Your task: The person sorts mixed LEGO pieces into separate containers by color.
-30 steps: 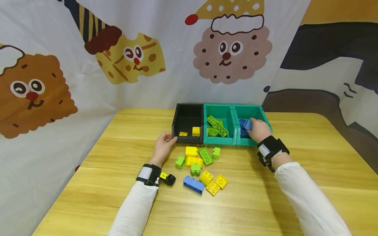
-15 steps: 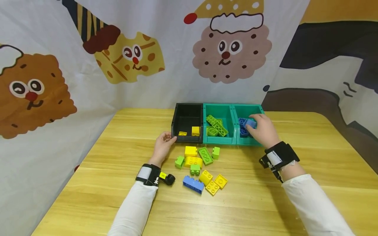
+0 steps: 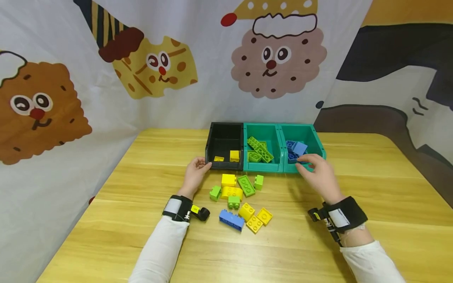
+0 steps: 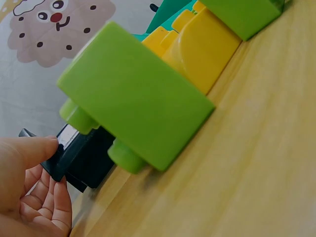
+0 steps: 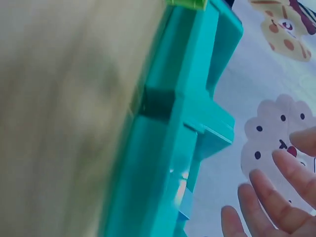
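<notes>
My left hand (image 3: 194,177) pinches the front left corner of the black bin (image 3: 226,166), thumb on the rim and fingers underneath, as the left wrist view shows. Two yellow pieces, one a block (image 3: 234,156), lie inside that bin. Over the front edge of the right teal bin (image 3: 291,168) hovers my right hand (image 3: 320,175), its fingers spread and holding nothing. In this bin are several blue building bricks, with a lighter blue brick (image 3: 300,148) on top. Several green bricks (image 3: 260,151) fill part of the middle teal bin (image 3: 263,166).
Loose bricks lie in front of the bins: a long blue brick (image 3: 231,220), several yellow ones (image 3: 247,211) and several green ones (image 3: 246,185). A green brick (image 4: 133,98) looms close in the left wrist view. A printed curtain (image 3: 212,106) hangs behind the wooden table (image 3: 301,251).
My right hand has let go of the lighter blue brick in the right teal bin and drawn back towards me, its fingers opening. The left hand has stayed on the black bin.
</notes>
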A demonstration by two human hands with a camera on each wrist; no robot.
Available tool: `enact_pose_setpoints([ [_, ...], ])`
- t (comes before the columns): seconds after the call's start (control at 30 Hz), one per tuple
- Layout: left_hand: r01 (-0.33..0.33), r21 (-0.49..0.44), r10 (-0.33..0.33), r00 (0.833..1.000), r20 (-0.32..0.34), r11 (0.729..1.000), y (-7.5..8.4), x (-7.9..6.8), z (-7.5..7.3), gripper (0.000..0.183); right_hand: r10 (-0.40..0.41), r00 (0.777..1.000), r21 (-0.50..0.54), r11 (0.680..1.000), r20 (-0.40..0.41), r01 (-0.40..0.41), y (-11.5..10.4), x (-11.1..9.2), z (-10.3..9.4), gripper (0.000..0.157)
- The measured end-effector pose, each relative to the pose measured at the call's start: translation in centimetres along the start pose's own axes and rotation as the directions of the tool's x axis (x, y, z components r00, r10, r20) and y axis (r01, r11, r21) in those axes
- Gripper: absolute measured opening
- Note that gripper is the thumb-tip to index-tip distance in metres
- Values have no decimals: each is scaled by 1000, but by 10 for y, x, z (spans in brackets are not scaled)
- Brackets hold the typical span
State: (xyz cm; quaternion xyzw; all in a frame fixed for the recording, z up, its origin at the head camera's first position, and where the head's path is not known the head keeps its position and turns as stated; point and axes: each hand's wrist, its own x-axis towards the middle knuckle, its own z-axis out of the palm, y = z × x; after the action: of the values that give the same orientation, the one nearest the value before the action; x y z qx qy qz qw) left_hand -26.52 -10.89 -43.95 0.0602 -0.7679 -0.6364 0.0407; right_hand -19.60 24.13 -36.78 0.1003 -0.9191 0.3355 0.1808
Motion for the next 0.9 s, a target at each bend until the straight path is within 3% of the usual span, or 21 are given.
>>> enact_pose_setpoints([
  [0.2, 2, 6, -2, 1000, 2, 1000, 1, 0, -1, 23, 13, 987, -12, 1000, 159, -11, -7, -12, 7, 21],
  [0.4, 8, -9, -8, 1000, 4, 1000, -1, -1, -2, 23, -19, 947, -46, 998, 321, 35, -22, -21, 12, 26],
  [0.7, 4, -15, -4, 1000, 15, 1000, -1, 0, -2, 23, -168, 846, -71, 969, 507, 235, -49, -37, 27, 49],
  [0.9, 7, -13, -6, 1000, 19, 1000, -1, 1, -1, 24, -146, 783, -86, 965, 605, 247, -60, -44, 33, 69],
])
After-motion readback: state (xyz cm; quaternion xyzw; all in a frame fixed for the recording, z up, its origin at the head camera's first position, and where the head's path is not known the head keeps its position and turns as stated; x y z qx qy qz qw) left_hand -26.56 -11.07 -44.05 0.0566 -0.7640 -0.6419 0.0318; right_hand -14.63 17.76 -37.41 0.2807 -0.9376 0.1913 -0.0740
